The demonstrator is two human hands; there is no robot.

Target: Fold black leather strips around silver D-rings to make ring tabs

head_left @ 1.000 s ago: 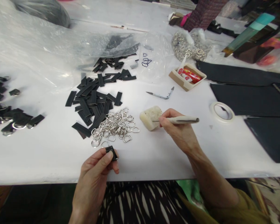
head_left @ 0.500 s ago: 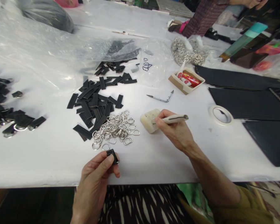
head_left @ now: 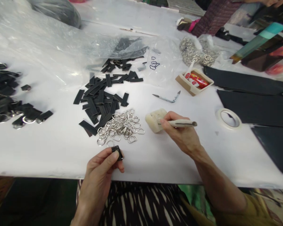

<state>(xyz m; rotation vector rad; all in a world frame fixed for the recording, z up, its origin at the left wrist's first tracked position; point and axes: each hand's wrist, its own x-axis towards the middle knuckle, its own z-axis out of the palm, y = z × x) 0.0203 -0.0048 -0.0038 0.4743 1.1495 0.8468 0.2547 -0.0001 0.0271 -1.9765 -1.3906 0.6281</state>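
Near the table's front edge, my left hand (head_left: 102, 168) pinches a folded black strip (head_left: 117, 153) between thumb and fingers, with a small glint of metal at its lower end. Beyond it lie a pile of silver D-rings (head_left: 122, 127) and a heap of loose black strips (head_left: 100, 102). My right hand (head_left: 181, 133) is closed around a slim off-white tool (head_left: 182, 123), held like a pen. Its working end is hidden by my fingers, over or against a pale yellowish block (head_left: 154, 121). What kind of tool it is I cannot make out.
At far left lie black strips fitted with rings (head_left: 21, 111). Behind are clear plastic sheeting (head_left: 49, 47), a bent metal tool (head_left: 167, 99), a small box (head_left: 191, 86) with red tubes and bagged rings (head_left: 190, 51). A tape roll (head_left: 229, 119) and black panels (head_left: 254, 108) lie right.
The whole view has shifted, so most table items appear further right. Both hands keep their holds, the left on the folded strip and the right on the off-white tool by the block.
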